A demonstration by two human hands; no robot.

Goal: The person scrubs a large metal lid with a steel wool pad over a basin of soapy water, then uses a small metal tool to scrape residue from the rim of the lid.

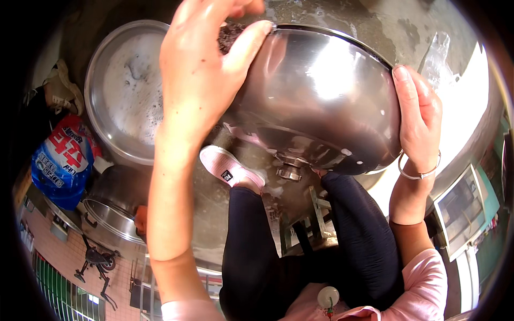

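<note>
A large domed steel lid [321, 91] is tipped up in front of me, its metal knob [289, 168] facing toward my legs. My right hand [420, 115] grips the lid at its right edge, thumb on the outer side. At the lid's upper left is my left hand [201, 69], fingers curled around a dark, coarse-textured scouring pad [229, 36]. The left thumb presses at the lid's rim; its fingertips are partly cut off by the picture's top. White suds spot the lid's lower surface.
Left of the lid stands a wide steel basin [93, 85] of foamy water. Beside it are a blue-and-red detergent bag [64, 160], a steel pot [115, 203] and a shoe [63, 90]. Clear plastic [436, 61] lies at the right on wet concrete. My pink-shod foot [230, 166] is below the lid.
</note>
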